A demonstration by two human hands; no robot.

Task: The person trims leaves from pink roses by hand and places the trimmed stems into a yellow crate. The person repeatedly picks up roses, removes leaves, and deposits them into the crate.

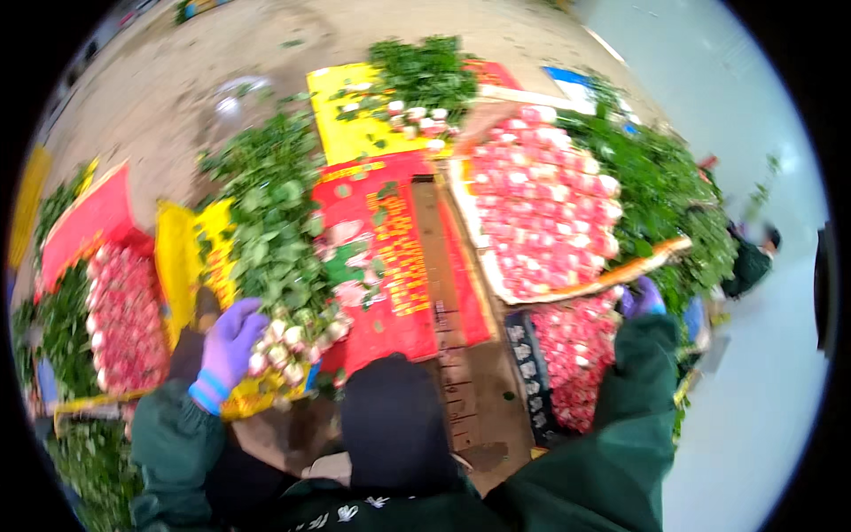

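My left hand [233, 342], in a purple glove with a blue cuff, is raised with bent fingers beside a bunch of pale pink and white roses [284, 346]. Their leafy stems [272, 219] stretch away up the table. My right hand [642, 299], gloved alike, is at the right beside a large pack of pink roses [545, 206], near the end of its pale wrapping edge [625, 271]; its fingers are partly hidden. Under that pack lies another of darker pink roses [578, 359]. Between my hands lies a red printed sheet [379, 266], next to a marked measuring board [452, 372].
More roses and leaves [425, 86] lie on a yellow sheet [339, 126] at the far side. A wrapped pack of pink roses [126, 319] stands at the left. Dense foliage [651, 186] spreads at the right. A person [751, 259] is beyond it.
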